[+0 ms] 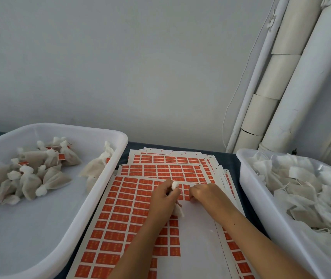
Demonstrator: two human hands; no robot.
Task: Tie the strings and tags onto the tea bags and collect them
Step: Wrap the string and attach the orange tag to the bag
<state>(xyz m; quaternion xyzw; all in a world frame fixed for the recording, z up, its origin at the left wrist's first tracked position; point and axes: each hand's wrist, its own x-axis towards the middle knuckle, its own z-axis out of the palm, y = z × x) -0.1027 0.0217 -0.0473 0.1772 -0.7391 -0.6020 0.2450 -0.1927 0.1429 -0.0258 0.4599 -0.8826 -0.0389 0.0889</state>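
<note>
My left hand [163,200] grips a white tea bag [177,208]; its gathered top pokes out above my fingers and its body hangs below my palm. My right hand [205,193] rests fingers-down on the top sheet of orange tag stickers [118,216], pinching at a sticker just right of the bag. The sheet's right part is bare white backing. Finished tied bags with orange tags [30,174] lie heaped in the left white tray [92,200]. Loose bags with strings [301,190] fill the right white tray [261,202].
More sticker sheets [170,160] are fanned out under the top one, toward the wall. White pipes [293,77] and a thin cable run down the wall at the back right. The dark table [231,158] shows between the trays.
</note>
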